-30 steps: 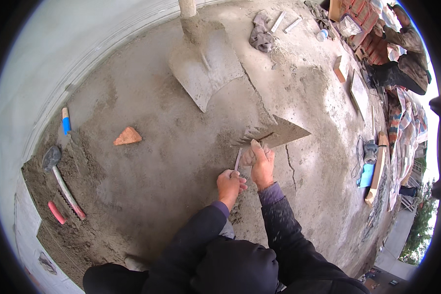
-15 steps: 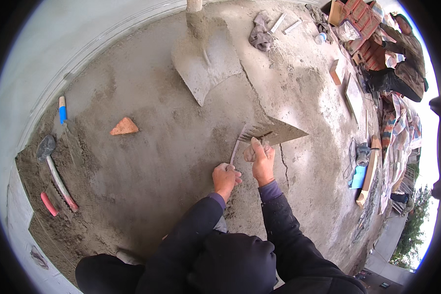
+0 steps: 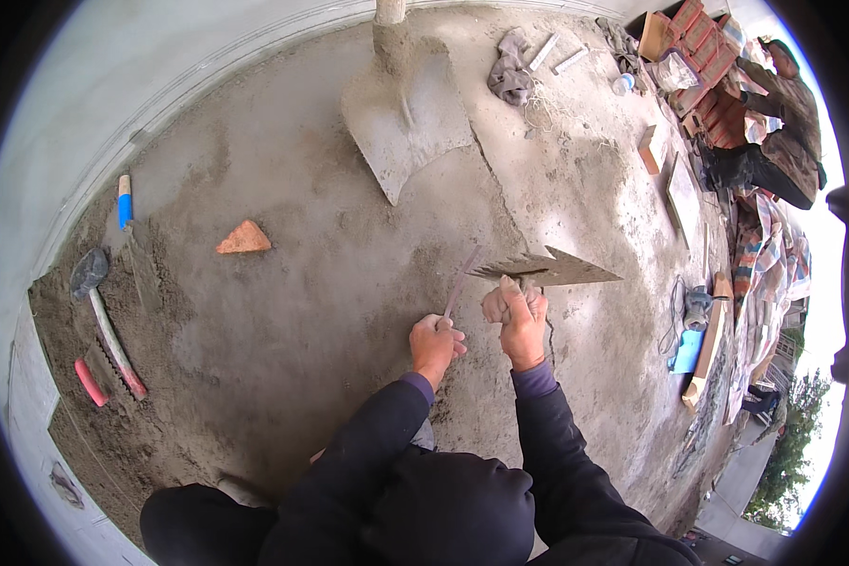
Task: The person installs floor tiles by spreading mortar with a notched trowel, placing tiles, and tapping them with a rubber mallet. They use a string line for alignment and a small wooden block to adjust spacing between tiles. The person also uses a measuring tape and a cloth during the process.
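My right hand (image 3: 522, 325) is closed around the handle of a trowel (image 3: 571, 270), whose pointed, mortar-smeared blade sticks out to the right above the grey floor. Just left of it, my left hand (image 3: 433, 347) pinches a thin, pale narrow strip (image 3: 461, 283) between the fingers. The strip slants up and away toward the trowel's left end. Beneath both hands lies grey mortar-covered ground (image 3: 330, 311), with a dark crack running past the trowel.
A shovel (image 3: 424, 123) lies ahead. A brick piece (image 3: 244, 238), a blue-handled tool (image 3: 124, 203), a hammer (image 3: 110, 325) and a red-handled saw (image 3: 91, 382) lie left. A wooden beam (image 3: 707, 354) and a person (image 3: 778, 123) among bricks are at right.
My right hand has shifted slightly right and nearer with the trowel, and its blade has turned so it looks flatter and farther right. My left hand stays nearly in place with the strip.
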Tool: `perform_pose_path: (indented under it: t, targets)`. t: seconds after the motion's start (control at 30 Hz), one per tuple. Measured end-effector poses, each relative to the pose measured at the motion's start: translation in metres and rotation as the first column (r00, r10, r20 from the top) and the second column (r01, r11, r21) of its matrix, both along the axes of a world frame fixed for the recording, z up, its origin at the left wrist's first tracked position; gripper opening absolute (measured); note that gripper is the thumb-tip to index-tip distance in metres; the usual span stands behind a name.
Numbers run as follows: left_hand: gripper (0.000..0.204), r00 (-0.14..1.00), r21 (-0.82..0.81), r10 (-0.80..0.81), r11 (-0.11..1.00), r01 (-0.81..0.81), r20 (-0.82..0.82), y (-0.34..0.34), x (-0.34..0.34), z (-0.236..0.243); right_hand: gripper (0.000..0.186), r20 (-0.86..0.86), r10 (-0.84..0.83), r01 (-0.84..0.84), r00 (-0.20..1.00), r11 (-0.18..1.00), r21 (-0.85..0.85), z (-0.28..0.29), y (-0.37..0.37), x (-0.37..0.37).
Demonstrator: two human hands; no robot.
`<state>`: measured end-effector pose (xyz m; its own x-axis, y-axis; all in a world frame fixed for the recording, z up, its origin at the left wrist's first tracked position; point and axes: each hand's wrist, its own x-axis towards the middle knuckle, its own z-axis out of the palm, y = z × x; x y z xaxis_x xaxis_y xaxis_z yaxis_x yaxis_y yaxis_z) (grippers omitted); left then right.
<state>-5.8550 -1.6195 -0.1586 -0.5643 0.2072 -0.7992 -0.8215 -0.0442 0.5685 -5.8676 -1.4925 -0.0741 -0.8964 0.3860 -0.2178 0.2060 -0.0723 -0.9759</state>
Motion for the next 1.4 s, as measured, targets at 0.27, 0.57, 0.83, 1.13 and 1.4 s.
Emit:
perform_pose_path:
  t: [0.27,0.57,0.83,1.13,1.4]
  targets:
    - [0.023,0.998,0.094,0.011,0.996,-0.005,-0.065,-0.019,-0.004,0.011,0.045,0.009,-0.04,0.039,0.999,0.997,0.062,0.02,-0.01,0.009]
    - [0.019,0.99,0.136,0.135,0.981,-0.14,0.04,-0.025,0.008,0.01,0.042,0.042,-0.087,0.096,0.995,0.916,-0.389,0.011,0.003,0.01]
    - [0.02,0.993,0.091,0.113,0.99,-0.111,-0.014,-0.016,0.008,0.01,0.04,-0.147,-0.017,-0.003,0.989,0.991,-0.137,0.042,-0.002,0.012]
    - [0.021,0.996,0.033,0.078,0.997,-0.076,-0.054,-0.019,0.009,0.014,0.044,0.085,0.05,-0.054,0.995,0.997,0.055,-0.003,-0.007,-0.006]
    - [0.022,0.996,0.007,0.06,0.998,-0.06,-0.059,-0.026,0.018,0.005,0.044,-0.14,0.013,-0.027,0.99,0.995,-0.099,0.042,-0.003,0.013]
